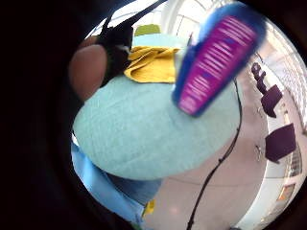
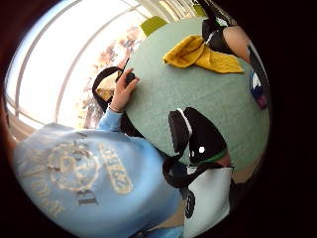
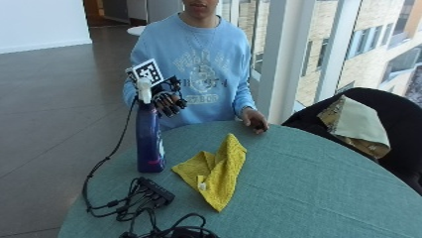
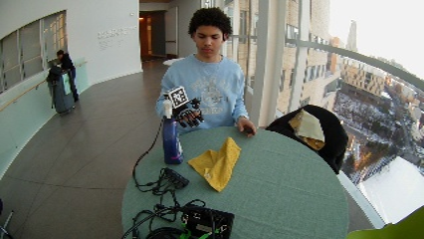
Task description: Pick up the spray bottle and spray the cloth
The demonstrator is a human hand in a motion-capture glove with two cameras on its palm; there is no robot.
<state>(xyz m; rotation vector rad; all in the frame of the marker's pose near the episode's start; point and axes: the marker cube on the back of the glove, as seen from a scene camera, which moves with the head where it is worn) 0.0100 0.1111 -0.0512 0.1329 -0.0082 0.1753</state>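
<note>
A tall blue spray bottle (image 3: 149,141) with a white nozzle and a purple label stands upright near the left edge of the round teal table (image 3: 316,188). My gloved right hand (image 3: 169,101) hovers at nozzle height, just beside the bottle's head, fingers loosely curled and holding nothing. In the little finger side palm view the bottle (image 1: 218,57) looms close to the palm. A crumpled yellow cloth (image 3: 217,171) lies on the table a short way from the bottle's base. The bare left hand (image 3: 255,120) rests on the table's far edge.
Black cables and a power strip (image 3: 141,196) lie at the table's near left, close to the bottle. A black box (image 4: 205,221) sits at the front edge. A dark chair (image 3: 369,124) draped with clothing stands at the right.
</note>
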